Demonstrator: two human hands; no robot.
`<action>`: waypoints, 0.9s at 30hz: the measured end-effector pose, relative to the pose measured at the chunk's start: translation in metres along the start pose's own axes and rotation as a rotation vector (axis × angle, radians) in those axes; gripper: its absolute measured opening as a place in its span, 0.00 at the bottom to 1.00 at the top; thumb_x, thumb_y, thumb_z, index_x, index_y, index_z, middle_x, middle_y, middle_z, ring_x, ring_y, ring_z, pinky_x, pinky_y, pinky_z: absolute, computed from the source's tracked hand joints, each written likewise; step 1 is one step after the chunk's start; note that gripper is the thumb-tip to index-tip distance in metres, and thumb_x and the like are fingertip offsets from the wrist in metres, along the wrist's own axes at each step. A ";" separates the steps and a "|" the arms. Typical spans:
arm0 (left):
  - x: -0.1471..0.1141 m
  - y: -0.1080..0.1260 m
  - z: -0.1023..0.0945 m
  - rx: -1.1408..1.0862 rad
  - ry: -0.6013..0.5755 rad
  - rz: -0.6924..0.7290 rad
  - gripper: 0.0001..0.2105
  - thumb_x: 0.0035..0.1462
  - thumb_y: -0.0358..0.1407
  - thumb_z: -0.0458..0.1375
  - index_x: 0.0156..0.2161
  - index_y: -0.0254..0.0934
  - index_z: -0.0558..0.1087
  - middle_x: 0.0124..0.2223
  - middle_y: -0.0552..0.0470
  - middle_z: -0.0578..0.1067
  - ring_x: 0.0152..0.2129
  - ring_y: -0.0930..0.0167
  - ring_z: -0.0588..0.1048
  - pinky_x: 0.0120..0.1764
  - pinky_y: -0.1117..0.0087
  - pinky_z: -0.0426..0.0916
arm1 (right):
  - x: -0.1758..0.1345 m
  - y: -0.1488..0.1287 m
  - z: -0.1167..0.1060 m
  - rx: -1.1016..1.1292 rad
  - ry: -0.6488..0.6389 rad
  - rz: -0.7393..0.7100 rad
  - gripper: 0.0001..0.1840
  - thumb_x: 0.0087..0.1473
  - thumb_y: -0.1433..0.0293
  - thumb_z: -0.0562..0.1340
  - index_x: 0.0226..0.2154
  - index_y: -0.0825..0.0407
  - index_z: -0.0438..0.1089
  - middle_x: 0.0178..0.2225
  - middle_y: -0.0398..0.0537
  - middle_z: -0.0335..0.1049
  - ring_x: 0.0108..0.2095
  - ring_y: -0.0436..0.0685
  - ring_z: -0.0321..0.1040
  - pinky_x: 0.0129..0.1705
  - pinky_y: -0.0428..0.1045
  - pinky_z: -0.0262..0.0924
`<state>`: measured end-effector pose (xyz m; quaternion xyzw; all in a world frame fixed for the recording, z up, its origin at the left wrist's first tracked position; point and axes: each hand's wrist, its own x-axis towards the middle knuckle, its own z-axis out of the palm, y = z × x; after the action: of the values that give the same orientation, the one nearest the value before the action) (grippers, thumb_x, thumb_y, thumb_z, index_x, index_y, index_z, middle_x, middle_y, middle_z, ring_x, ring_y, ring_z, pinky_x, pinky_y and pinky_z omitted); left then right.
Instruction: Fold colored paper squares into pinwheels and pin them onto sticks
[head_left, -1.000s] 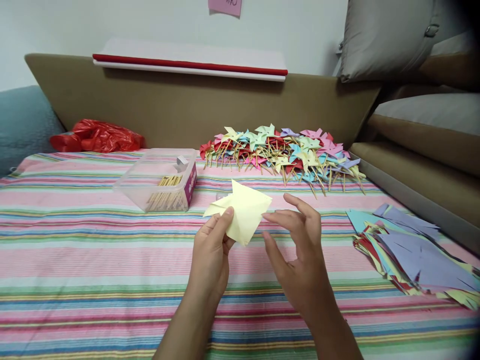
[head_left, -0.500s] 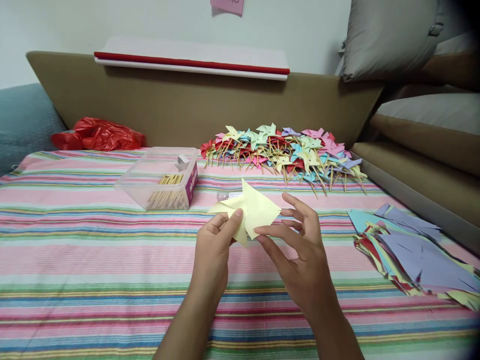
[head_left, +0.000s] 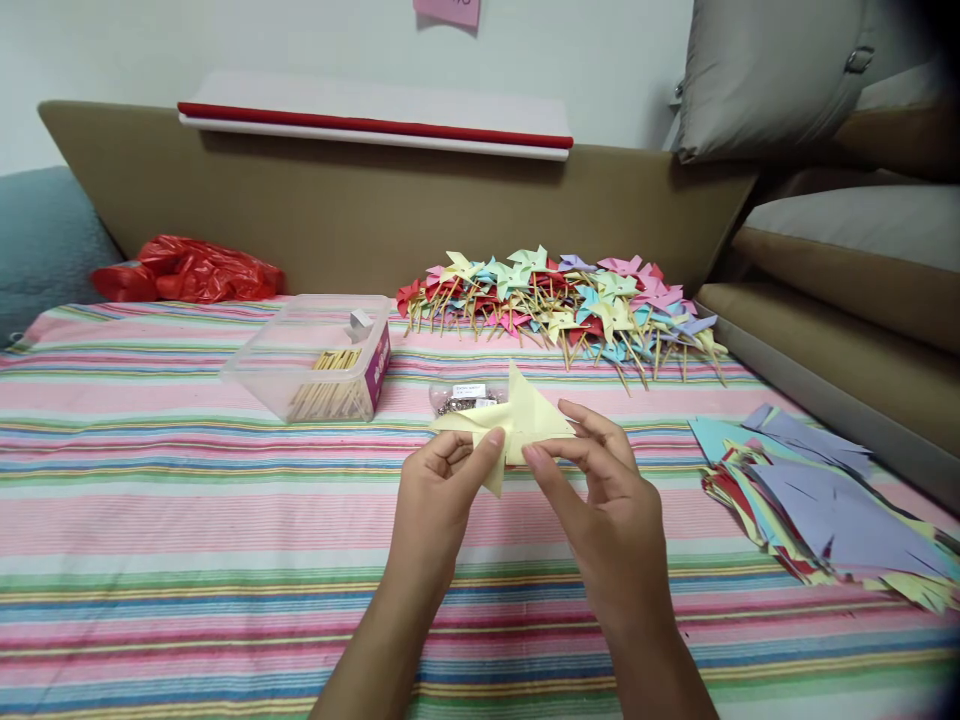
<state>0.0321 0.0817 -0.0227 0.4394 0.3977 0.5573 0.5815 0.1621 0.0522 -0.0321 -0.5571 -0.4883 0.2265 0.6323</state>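
Observation:
A pale yellow paper pinwheel [head_left: 534, 412] is held up over the striped cloth, between both hands. My left hand [head_left: 442, 485] pinches it near the centre, thumb on top of the folded paper. On its right side, my right hand [head_left: 611, 500] grips a paper flap between thumb and fingers. Just behind the pinwheel lies a small clear bag of dark metal pins [head_left: 469, 398] with a white label, partly covered by the paper.
An open clear plastic box [head_left: 300, 350] of wooden sticks [head_left: 330, 385] stands to the left. Many finished pinwheels [head_left: 570, 300] are heaped at the back. Cut coloured paper sheets [head_left: 832, 510] lie on the right. A red plastic bag [head_left: 195, 270] is at the back left.
My right thumb and fingers have folded the right-hand flap of the pinwheel inward. The pinwheel has shifted slightly right, showing more of the small bag behind it.

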 end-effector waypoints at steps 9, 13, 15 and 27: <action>-0.001 -0.001 0.000 0.058 -0.016 0.006 0.15 0.55 0.43 0.67 0.27 0.34 0.73 0.28 0.55 0.70 0.29 0.73 0.67 0.33 0.74 0.62 | 0.001 0.003 0.002 0.010 -0.031 0.061 0.07 0.52 0.60 0.70 0.30 0.44 0.79 0.54 0.49 0.66 0.58 0.66 0.65 0.61 0.66 0.58; -0.001 -0.001 0.000 0.075 -0.020 0.008 0.15 0.56 0.43 0.67 0.27 0.34 0.73 0.27 0.55 0.70 0.29 0.73 0.66 0.33 0.73 0.62 | 0.000 0.001 0.005 0.025 -0.020 0.071 0.07 0.52 0.60 0.70 0.29 0.45 0.79 0.54 0.49 0.66 0.58 0.65 0.66 0.61 0.65 0.58; -0.001 -0.001 0.000 0.081 -0.020 0.007 0.16 0.56 0.44 0.67 0.26 0.34 0.73 0.27 0.55 0.69 0.28 0.73 0.66 0.33 0.73 0.62 | 0.000 0.001 0.006 0.029 -0.013 0.081 0.08 0.52 0.60 0.70 0.29 0.46 0.79 0.54 0.49 0.66 0.57 0.65 0.67 0.60 0.65 0.58; -0.004 0.004 0.005 0.163 0.042 0.087 0.21 0.53 0.41 0.68 0.19 0.38 0.63 0.21 0.59 0.59 0.21 0.75 0.58 0.24 0.73 0.54 | -0.002 -0.001 0.008 -0.043 -0.015 0.052 0.10 0.52 0.60 0.69 0.27 0.49 0.75 0.54 0.53 0.67 0.59 0.67 0.63 0.60 0.64 0.58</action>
<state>0.0358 0.0774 -0.0171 0.4903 0.4345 0.5570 0.5104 0.1542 0.0542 -0.0329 -0.5812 -0.4833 0.2365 0.6106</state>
